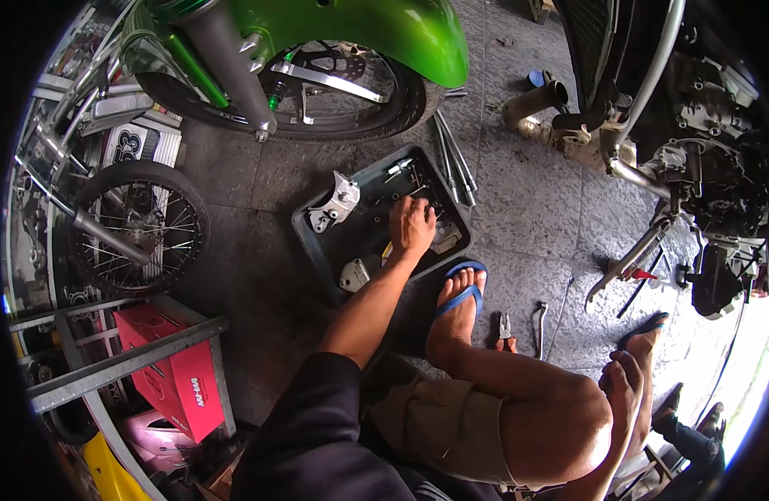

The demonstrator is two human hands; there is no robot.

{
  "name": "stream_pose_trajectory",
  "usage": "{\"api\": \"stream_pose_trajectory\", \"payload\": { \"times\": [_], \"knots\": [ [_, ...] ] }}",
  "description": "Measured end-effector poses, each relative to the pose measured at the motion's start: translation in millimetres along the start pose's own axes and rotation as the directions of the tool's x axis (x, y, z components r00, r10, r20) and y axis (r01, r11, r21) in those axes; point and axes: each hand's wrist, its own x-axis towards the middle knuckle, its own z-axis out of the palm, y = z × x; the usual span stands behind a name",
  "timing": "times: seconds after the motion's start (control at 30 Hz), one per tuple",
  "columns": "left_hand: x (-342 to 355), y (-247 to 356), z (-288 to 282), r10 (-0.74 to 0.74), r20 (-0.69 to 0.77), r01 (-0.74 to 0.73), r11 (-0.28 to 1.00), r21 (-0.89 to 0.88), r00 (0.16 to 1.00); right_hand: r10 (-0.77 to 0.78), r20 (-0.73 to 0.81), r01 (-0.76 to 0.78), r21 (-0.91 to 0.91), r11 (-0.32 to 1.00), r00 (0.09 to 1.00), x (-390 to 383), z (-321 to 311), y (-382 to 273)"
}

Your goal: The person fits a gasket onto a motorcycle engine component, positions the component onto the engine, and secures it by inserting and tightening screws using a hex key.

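My left hand (413,227) reaches into a black tray (311,260) on the floor. Its fingers are bent together over small metal parts; whatever they pinch is hidden beneath them. Left of it lies a silver cast metal bracket (336,203), and toward the near corner a second silver part (354,274). A flat greyish metal piece (445,240) is right of the hand, while a yellow-handled tool (387,251) shows beside the wrist. Small bolts (397,170) lie at the tray's far end. Beside my knee, my right hand (622,374) has its fingers curled, their contents not visible.
Pliers (505,331) and a wrench (541,326) lie right of my sandalled foot (459,305). Metal rods (456,163) rest beyond the tray. A green motorcycle fender (384,37) is ahead; a spoked wheel (142,230) and red box (191,388) stand left, an engine (722,179) right.
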Motion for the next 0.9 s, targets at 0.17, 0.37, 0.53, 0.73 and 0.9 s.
{"api": "stream_pose_trajectory", "payload": {
  "times": [0.17,0.37,0.53,0.73,0.9],
  "knots": [
    [12,-12,5,-0.067,-0.079,0.061,0.995,-0.08,0.995,-0.049,-0.022,0.048,-0.057,0.997,0.999,-2,5,0],
    [49,-33,14,-0.076,-0.078,0.076,0.997,0.005,0.994,-0.072,-0.044,0.067,-0.097,0.993,0.996,-5,15,-8],
    [61,-14,29,-0.206,0.012,0.205,0.978,0.021,0.979,-0.1,-0.013,0.097,-0.159,0.982,0.995,-5,10,-3],
    [60,-25,40,-0.348,0.022,0.349,0.937,-0.02,0.937,-0.088,0.018,0.089,-0.224,0.97,0.996,-8,17,-3],
    [68,-22,39,-0.419,0.097,0.427,0.9,-0.091,0.903,-0.187,-0.088,0.164,-0.221,0.961,0.978,-11,27,4]
  ]
}}
